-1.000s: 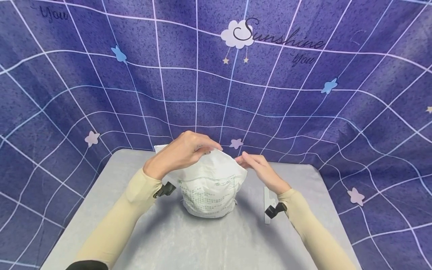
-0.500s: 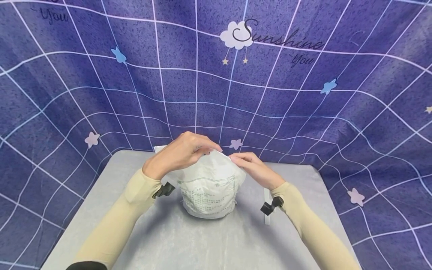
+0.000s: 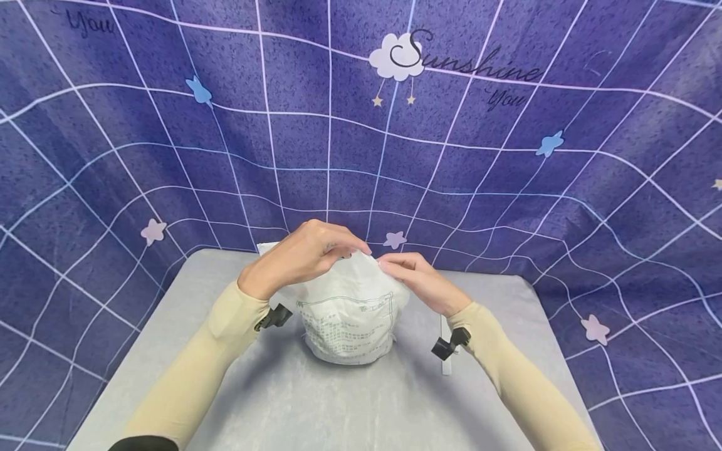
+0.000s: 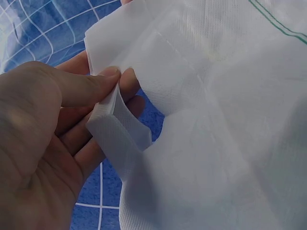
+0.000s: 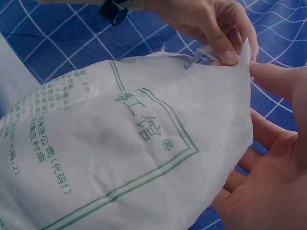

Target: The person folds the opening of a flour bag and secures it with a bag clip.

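Note:
A full-looking white bag (image 3: 346, 338) with green printed lettering stands upright in the middle of the table. My left hand (image 3: 307, 254) pinches its top edge between thumb and fingertips, beside a cut-out handle opening that shows in the left wrist view. Close by on the same edge, my right hand (image 3: 423, 282) has thumb and fingertips together on the bag's rim. In the right wrist view the right fingers (image 5: 264, 129) pass partly behind the white cloth-like material, so their tips are hidden. The bag's contents cannot be seen.
On the grey tabletop (image 3: 361, 413), a narrow white strip (image 3: 446, 365) lies partly under my right wrist. A purple curtain (image 3: 316, 150) with grid lines and stars hangs behind and at both sides. Small black cameras (image 3: 445, 347) sit on both wrists.
My right hand has moved left along the bag's top edge, from its right corner to near the left fingertips. The left hand and the bag's base have stayed put.

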Tool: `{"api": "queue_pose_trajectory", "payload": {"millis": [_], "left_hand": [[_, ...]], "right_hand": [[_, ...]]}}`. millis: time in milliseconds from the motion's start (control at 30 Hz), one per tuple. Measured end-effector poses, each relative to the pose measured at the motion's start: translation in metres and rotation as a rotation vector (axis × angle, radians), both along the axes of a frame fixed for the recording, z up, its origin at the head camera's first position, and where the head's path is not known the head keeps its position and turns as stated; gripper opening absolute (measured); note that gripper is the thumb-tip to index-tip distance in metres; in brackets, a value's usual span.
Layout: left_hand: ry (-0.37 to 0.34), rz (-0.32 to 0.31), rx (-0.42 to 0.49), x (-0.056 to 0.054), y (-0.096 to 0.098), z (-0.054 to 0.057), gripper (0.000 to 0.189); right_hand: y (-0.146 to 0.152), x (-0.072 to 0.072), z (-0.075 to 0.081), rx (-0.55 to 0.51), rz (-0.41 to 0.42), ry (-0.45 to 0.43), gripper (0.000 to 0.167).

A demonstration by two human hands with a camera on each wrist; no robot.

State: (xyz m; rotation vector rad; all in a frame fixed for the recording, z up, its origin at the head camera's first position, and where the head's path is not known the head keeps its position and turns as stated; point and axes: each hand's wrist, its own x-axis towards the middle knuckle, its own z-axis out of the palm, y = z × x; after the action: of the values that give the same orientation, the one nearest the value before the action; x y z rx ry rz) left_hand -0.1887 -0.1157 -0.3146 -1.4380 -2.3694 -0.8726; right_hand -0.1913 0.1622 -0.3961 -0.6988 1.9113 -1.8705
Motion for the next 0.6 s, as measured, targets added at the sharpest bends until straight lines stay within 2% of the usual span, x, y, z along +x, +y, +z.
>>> {"api": "queue_pose_trajectory", "payload": {"millis": [167,400,600], "left_hand": [[0.021,0.022,-0.006,0.0001,-0.0004,-0.0009,0.026],[0.042,0.159,-0.07,0.0039,-0.0045,0.0016,0.031],[0.026,0.234,-0.086,0.0067,-0.0079,0.0054,0.047]], "right_hand": [[-0.0033,0.001,-0.0001,-0.001,-0.009,0.029,0.022],[-0.0063,0.0028,0.0011,-0.017,-0.027,0.024,0.021],[-0.008,0.0023,0.0003,-0.042,-0.033,0.035,0.02]]}}
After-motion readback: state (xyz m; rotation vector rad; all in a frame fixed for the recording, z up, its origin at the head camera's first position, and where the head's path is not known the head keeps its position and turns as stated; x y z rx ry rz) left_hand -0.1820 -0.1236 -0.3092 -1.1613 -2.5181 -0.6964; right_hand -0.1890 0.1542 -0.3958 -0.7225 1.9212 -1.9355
